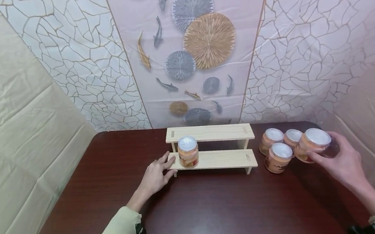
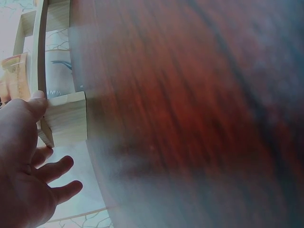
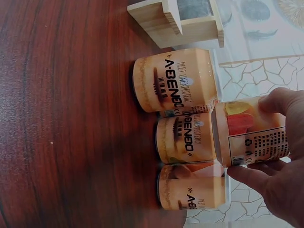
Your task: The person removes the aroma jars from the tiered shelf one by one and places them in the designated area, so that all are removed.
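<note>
My left hand [image 1: 154, 175] holds the left end of the lower board of a two-step wooden shelf [image 1: 220, 159]. In the left wrist view its thumb [image 2: 38, 100] lies on the board's edge, with the other fingers past the end. One orange jar with a whitish lid [image 1: 188, 154] stands upright on that board, close to those fingers. At the right, my right hand [image 1: 342, 160] grips another such jar [image 1: 309, 146] between thumb and fingers. The right wrist view shows this gripped jar [image 3: 251, 133] raised off the table, its base near the lids of the standing jars [image 3: 175, 83].
Three more jars [image 1: 276, 159] stand in a cluster on the dark wooden table [image 1: 196, 206], right of the shelf. The shelf's upper board [image 1: 209, 133] is behind the lower one. A patterned cloth [image 1: 84, 66] hangs at the back, with plain cloth [image 1: 17, 148] along the sides.
</note>
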The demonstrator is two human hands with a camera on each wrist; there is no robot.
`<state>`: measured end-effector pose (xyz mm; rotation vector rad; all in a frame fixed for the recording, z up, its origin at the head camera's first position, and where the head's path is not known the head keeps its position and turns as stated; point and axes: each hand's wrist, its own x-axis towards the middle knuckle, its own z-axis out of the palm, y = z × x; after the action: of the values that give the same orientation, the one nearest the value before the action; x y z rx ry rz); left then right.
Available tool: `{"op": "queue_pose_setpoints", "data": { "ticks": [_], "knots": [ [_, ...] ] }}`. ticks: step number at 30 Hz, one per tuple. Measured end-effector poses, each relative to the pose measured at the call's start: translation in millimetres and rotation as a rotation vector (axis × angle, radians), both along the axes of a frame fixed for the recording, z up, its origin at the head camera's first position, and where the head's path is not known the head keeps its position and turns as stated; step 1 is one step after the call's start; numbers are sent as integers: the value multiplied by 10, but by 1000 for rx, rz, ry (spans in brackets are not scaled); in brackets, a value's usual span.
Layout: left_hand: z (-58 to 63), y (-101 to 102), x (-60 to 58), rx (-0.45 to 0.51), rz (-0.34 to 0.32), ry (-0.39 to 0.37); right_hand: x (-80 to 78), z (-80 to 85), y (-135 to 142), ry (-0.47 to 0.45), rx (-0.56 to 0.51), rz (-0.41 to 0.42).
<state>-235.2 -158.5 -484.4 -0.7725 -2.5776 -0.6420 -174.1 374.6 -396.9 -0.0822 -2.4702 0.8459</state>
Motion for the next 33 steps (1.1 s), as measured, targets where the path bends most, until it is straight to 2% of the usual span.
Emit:
{"op": "queue_pose_setpoints", "data": {
  "ticks": [14,33],
  "knots": [
    [20,-1,3,-8,9,-22,7,-113,-32,-37,-21,-25],
    [6,-3,1,2,3,-15,-36,-284,-57,-54,-12,-8]
  ]
}}
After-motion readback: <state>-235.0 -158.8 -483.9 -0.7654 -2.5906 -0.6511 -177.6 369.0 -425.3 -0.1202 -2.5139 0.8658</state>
